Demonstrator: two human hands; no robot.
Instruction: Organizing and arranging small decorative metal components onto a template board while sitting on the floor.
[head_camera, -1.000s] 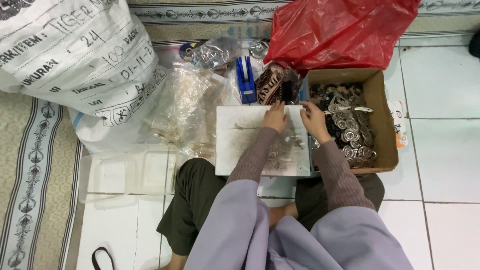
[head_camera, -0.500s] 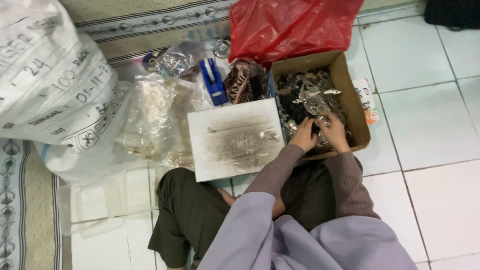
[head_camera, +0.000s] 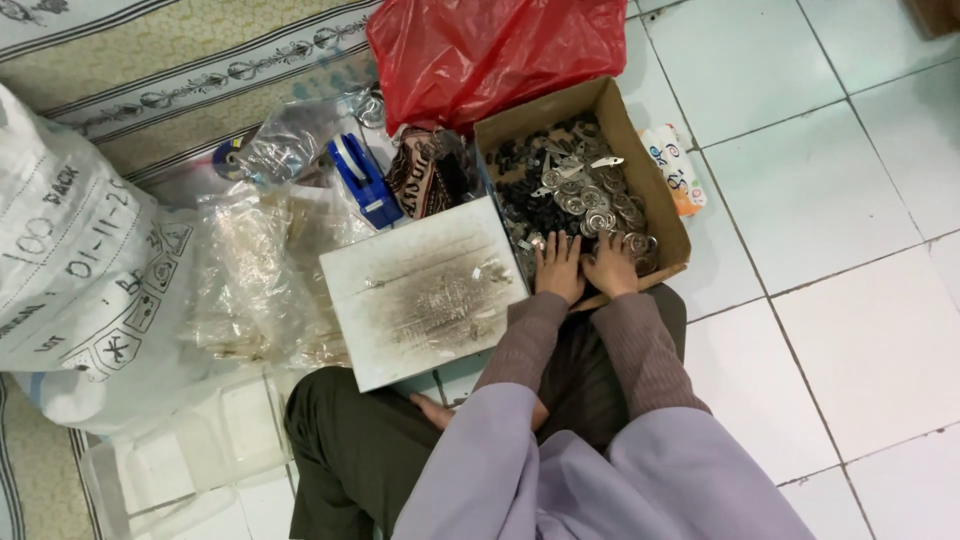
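Both my forearms reach forward from my lap, sleeves down to the wrists, and my hands lie side by side, palms down, at the near end of the cardboard box (head_camera: 655, 215). My left hand (head_camera: 559, 270) rests flat with fingers loosely spread on the dark and silvery metal parts (head_camera: 585, 195) that fill the box; my right hand (head_camera: 611, 268) sits just beside it, fingers reaching among the shiny rings. Whether either hand is pinching a piece, I cannot tell. The worn white board (head_camera: 420, 290) lies just left of the box, across my knee, with the red plastic bag (head_camera: 495, 50) beyond.
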